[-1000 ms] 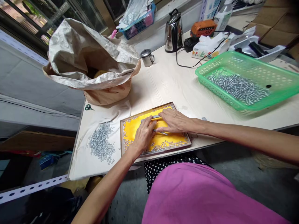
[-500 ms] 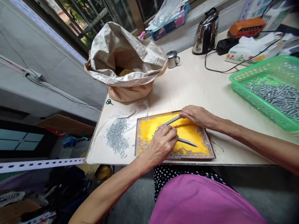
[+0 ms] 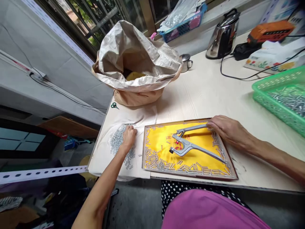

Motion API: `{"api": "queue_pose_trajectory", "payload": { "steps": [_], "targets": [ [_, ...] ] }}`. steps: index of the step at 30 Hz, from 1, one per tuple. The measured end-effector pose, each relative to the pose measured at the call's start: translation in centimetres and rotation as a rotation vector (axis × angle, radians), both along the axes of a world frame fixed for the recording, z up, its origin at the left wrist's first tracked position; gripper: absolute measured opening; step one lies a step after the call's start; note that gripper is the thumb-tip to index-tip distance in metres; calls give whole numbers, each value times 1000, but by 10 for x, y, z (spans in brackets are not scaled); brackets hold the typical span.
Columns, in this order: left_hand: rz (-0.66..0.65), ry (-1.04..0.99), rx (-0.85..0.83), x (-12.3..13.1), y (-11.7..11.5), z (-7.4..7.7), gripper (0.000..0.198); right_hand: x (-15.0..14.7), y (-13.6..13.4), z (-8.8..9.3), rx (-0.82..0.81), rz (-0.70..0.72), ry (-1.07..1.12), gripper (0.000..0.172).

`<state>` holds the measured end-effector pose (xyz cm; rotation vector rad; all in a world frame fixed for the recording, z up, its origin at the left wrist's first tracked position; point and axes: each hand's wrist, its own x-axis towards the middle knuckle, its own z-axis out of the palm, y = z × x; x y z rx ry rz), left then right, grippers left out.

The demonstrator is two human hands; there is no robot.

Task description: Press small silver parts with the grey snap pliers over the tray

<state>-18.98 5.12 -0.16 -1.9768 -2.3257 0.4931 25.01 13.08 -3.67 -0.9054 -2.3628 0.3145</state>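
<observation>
My left hand [image 3: 128, 138] is down on a loose pile of small silver metal tubes [image 3: 117, 141], which lies on a white cloth [image 3: 145, 117]. Its fingertips touch the pile, and I cannot tell whether they hold any pieces. My right hand [image 3: 228, 128] rests on the right side of a wood-framed tray with yellow fabric [image 3: 156, 138], fingers against the end of a grey metal hand press pliers [image 3: 188, 143]. The pliers lie on the fabric, jaws to the left. More silver tubes are scattered along the tray's edges.
A large crumpled paper sack [image 3: 137, 63] stands behind the cloth, with small green-handled scissors [image 3: 114, 105] next to it. At the right, a green plastic basket [image 3: 278, 101] holds many silver tubes. A steel kettle [image 3: 222, 36] and a black cable lie farther back.
My left hand has let go of the pliers and moved left to the pile on the cloth. The pliers now lie on the tray, and my right hand sits farther right.
</observation>
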Motion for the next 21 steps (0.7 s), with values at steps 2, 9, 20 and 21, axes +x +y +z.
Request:
{"api": "queue_pose_trajectory", "payload": {
  "steps": [2,9,20,21],
  "targets": [
    [-33,17,-16,-5,2,-6,34,-2,-1,-2,23,10,-13,39],
    [-23,-254,215,13,4,9,26,-11,8,2,69,52,-102,36],
    [391,-1250,-13,157,-53,5,23,-38,21,9,99,188,-245,50],
    [396,-1242,-3,158,-56,2,23,-39,22,10,103,193,-251,51]
  ]
}}
